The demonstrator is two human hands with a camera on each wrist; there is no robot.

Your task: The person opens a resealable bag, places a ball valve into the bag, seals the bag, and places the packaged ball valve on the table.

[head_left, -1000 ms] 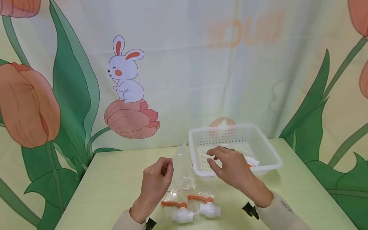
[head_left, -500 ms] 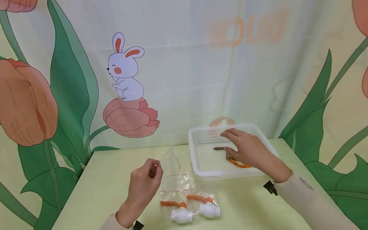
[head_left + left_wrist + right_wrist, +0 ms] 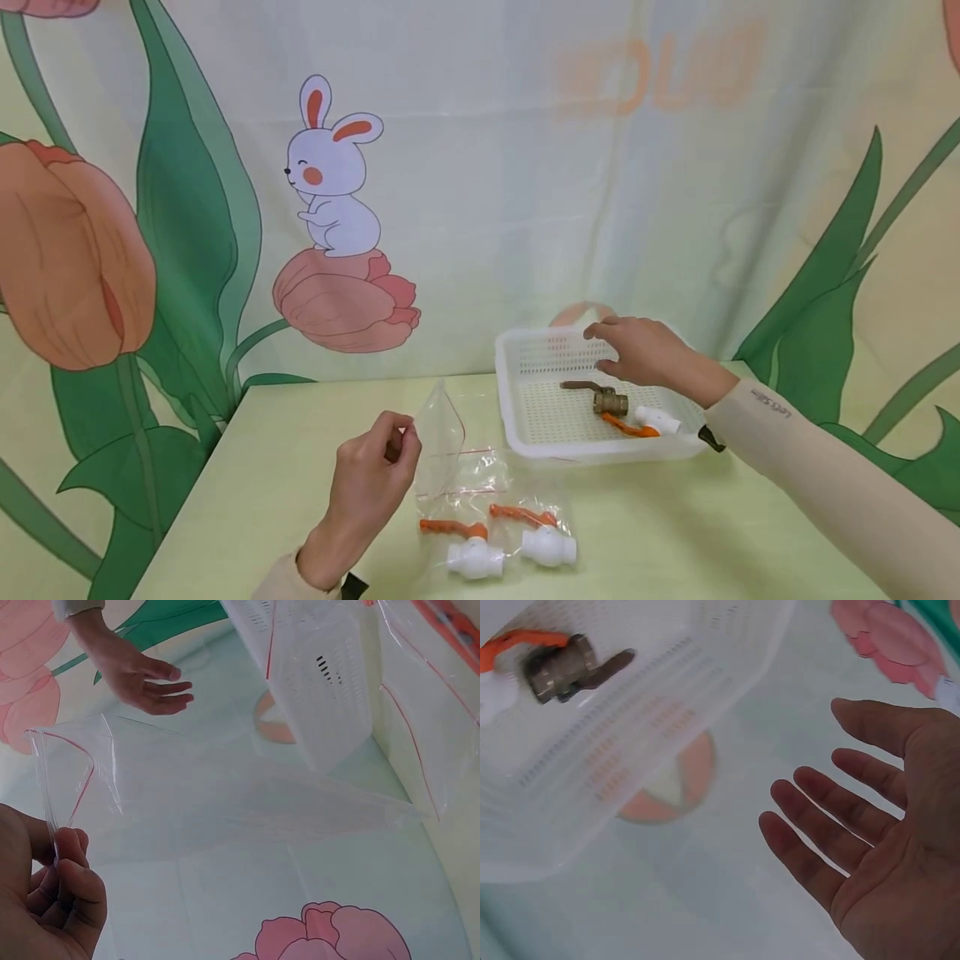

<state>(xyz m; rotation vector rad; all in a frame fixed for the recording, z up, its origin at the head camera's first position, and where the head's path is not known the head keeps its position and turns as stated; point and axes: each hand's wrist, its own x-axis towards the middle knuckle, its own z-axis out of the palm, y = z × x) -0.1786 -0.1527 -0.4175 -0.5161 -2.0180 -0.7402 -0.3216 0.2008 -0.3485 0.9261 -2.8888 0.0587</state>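
Note:
My left hand [image 3: 367, 492] pinches the edge of a clear zip bag with a red seal line [image 3: 187, 802], which stands up from the table in the head view and appears unfilled. My right hand [image 3: 648, 354] hovers over the white basket, fingers spread, holding nothing; the right wrist view shows the palm beside the basket [image 3: 525, 874]. Inside the basket lie a brass ball valve [image 3: 611, 403] with a brown lever and a white plastic ball valve [image 3: 658, 420] with an orange handle.
Two more white valves with orange handles, one on the left [image 3: 476, 560] and one on the right [image 3: 549, 548], lie in clear bags at the table's front. Behind the table [image 3: 285, 467] hangs a curtain [image 3: 480, 208] printed with tulips and a rabbit.
My right hand has moved right and back over the basket, uncovering the brass valve. My left hand, still pinching the bag, has shifted left.

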